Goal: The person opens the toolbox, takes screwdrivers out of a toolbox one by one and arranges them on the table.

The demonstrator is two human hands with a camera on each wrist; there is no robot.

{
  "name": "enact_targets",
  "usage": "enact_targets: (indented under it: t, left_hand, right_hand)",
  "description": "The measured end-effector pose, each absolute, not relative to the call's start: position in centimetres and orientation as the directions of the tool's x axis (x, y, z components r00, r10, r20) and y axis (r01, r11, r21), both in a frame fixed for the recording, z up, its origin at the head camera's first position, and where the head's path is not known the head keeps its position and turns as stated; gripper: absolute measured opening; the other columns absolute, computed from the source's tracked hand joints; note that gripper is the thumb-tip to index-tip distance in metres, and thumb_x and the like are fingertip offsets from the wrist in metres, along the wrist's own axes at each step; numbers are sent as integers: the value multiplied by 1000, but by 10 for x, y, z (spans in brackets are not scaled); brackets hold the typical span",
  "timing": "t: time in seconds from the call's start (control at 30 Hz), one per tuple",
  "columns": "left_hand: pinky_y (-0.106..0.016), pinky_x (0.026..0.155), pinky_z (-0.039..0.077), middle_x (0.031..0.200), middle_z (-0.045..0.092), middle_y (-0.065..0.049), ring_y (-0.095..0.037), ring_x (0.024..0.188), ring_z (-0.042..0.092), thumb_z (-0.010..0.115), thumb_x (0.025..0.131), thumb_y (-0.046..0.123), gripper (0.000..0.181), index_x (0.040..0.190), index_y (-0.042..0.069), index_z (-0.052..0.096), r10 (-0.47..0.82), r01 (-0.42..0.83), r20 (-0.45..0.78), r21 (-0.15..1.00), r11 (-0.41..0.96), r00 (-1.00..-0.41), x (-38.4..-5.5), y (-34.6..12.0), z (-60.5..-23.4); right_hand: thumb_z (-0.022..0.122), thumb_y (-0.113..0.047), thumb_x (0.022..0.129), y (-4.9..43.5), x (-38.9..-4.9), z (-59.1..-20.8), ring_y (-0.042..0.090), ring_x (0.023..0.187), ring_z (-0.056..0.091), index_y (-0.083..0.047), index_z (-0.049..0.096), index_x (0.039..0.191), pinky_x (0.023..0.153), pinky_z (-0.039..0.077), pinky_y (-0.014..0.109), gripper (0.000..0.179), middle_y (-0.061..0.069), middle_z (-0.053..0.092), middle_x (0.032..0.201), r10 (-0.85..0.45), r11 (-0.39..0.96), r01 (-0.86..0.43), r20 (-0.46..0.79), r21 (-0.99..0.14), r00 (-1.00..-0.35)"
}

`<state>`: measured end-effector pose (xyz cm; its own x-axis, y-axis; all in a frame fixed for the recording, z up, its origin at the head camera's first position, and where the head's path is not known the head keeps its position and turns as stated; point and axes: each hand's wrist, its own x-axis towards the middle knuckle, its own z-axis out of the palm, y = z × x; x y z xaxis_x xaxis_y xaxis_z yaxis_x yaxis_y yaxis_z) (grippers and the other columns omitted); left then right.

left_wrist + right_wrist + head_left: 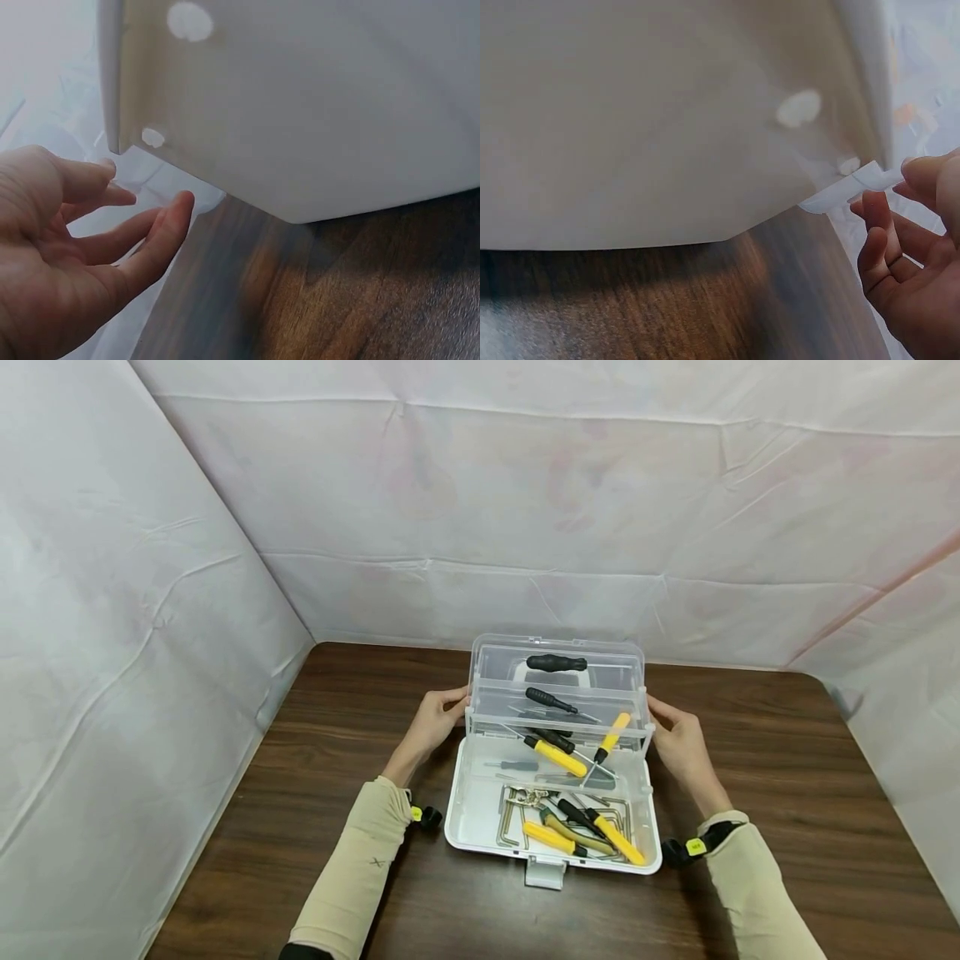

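A white toolbox point(468, 810) stands unfolded on the table, its translucent lid and trays point(487, 675) raised at the back. My left hand point(433, 724) reaches to the left side of this raised part, thumb and fingertips at its edge. On the opposite side my right hand point(681, 747) pinches the see-through edge point(832, 196). Black screwdrivers point(555, 663) lie in the upper tiers. Yellow-and-black screwdrivers point(558, 757) lie lower, one leaning across a tray. Pliers point(577, 835) and several hex keys point(507, 822) fill the base compartment.
The toolbox rests on a dark wood table point(315, 760), near its back edge. White cloth walls point(525, 510) rise behind and at both sides. At the toolbox's front hangs an unfastened latch point(544, 874).
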<state>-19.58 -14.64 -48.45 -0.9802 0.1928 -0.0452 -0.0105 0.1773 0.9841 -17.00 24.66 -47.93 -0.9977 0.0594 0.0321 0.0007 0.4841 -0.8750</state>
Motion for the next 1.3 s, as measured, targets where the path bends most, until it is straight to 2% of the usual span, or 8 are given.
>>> enact_targets:
  t: [0.17,0.23,0.53,0.77,1.0,1.1,1.2,1.3]
  left_hand:
    - [-33,91,61,156,52,-16,-34,134,61,54,108,7,39,146,-4,55,201,-26,-63,982,185,-977,-197,-146,-484]
    - [-33,91,61,157,52,-16,-34,134,61,54,109,8,39,146,-3,55,201,-35,-74,981,193,-977,-197,-146,-484]
    - [-34,91,61,157,51,-17,-34,135,60,52,109,8,39,147,-3,55,191,-68,-112,973,222,-975,-197,-146,-484]
    - [-36,93,61,158,50,-14,-33,138,58,52,110,11,39,147,2,56,197,-94,-145,965,245,-970,-196,-146,-486]
    - [-34,91,61,158,51,-13,-32,138,58,53,110,11,38,147,2,56,191,-118,-168,961,248,-967,-197,-145,-486]
    - [-35,92,61,159,49,-13,-33,139,57,52,110,11,39,147,1,55,197,-129,-179,961,243,-964,-196,-146,-487]
    - [-34,92,61,160,47,-15,-35,139,56,52,110,10,39,148,0,54,206,-127,-178,963,238,-962,-196,-146,-487]
    - [-33,90,62,160,47,-15,-36,139,56,52,110,9,39,147,-1,54,206,-128,-178,963,236,-962,-196,-146,-488]
  right_hand:
    - [58,-12,107,247,-169,-483,-9,106,57,-4,57,148,77,47,5,42,21,60,145,60,466,-4,35,-885,-998]
    - [58,-9,106,247,-169,-485,-14,96,53,-2,56,148,71,49,8,42,23,60,144,51,464,-13,42,-886,-998]
    - [56,-12,107,248,-170,-491,-11,86,53,-2,55,149,65,49,13,42,24,60,144,48,478,-3,30,-879,-998]
    - [56,-20,109,248,-168,-492,-1,69,53,-2,56,148,61,48,18,43,24,63,137,53,466,20,5,-884,-999]
    - [56,-24,109,249,-169,-491,-2,71,54,-1,57,147,63,49,17,44,22,61,142,44,466,48,-31,-883,-999]
    - [56,-25,109,250,-170,-492,-1,68,54,0,56,147,60,48,19,45,11,74,118,36,468,68,-58,-881,-998]
    - [56,-25,109,251,-170,-494,1,65,53,-1,57,147,58,46,21,45,-9,68,87,36,468,78,-70,-880,-997]
    - [55,-27,110,252,-171,-496,2,66,54,0,56,148,58,45,22,46,-7,67,86,33,484,90,-85,-871,-996]
